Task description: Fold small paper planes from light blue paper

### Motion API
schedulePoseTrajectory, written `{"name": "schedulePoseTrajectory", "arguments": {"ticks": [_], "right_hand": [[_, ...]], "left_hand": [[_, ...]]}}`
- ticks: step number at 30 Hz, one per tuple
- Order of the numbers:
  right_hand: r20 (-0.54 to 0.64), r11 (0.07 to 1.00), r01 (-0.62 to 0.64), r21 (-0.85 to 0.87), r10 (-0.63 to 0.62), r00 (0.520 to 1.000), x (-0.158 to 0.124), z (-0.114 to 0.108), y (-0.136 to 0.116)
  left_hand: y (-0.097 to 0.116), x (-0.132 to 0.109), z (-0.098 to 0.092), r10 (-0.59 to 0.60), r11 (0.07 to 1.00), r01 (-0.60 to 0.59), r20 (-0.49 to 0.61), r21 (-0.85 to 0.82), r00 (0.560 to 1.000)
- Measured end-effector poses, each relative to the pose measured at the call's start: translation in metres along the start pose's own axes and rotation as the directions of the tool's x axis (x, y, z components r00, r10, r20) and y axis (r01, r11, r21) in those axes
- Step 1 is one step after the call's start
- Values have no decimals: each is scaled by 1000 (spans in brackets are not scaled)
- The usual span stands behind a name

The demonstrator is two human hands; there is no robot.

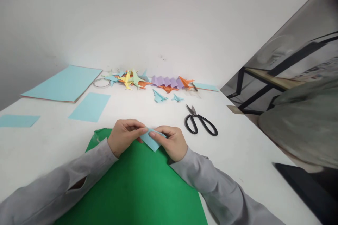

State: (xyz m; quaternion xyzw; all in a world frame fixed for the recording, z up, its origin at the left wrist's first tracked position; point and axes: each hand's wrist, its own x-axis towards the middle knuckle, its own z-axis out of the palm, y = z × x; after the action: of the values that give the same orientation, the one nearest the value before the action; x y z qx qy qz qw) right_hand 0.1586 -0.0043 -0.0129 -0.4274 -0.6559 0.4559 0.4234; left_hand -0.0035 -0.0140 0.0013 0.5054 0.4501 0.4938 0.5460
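Note:
A small piece of light blue paper (152, 141) is held up between my two hands, one corner pointing down toward me. My left hand (126, 135) pinches its left corner between thumb and fingers. On the other side, my right hand (171, 140) grips the right part, its thumb lying across the front. Both hands are over a green sheet (137, 182) at the near side of the white table. Black-handled scissors (196, 121) lie to the right of my right hand, blades partly apart.
Folded paper figures (132, 79) in several colours are heaped by the wall, beside a pleated purple paper (167, 82). Two light blue folded pieces lie in front. A stack of blue sheets (63, 82), a ring (101, 83) and a blue rectangle (89, 107) are at left.

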Motion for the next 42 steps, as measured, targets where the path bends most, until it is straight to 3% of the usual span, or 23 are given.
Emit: {"name": "schedulePoseTrajectory", "arguments": {"ticks": [6,10,14,20,22,26,34,42], "right_hand": [[4,997,-25,70,25,1000,0,-1,-1],[146,992,-65,109,49,988,-2,-1,-4],[265,999,-44,30,34,964,-4,-1,-5],[402,999,-48,-24,54,914,-3,-2,-5],[383,998,-64,5,57,922,-2,-2,-4],[231,984,-131,125,100,968,0,0,-1],[-14,912,-169,375,188,982,6,0,13],[-52,887,-175,428,217,975,8,1,16]], "left_hand": [[1,-2,3,-111,994,111,98,5,989],[4,-4,1,-180,983,173,158,54,971],[5,-8,2,-285,954,250,235,166,929],[3,-9,3,-349,925,287,261,250,900],[2,-8,2,-355,925,297,258,236,899],[3,-7,2,-342,934,297,253,199,905],[5,-13,8,-323,928,251,258,274,911],[2,-13,10,-308,937,244,263,249,914]]}}
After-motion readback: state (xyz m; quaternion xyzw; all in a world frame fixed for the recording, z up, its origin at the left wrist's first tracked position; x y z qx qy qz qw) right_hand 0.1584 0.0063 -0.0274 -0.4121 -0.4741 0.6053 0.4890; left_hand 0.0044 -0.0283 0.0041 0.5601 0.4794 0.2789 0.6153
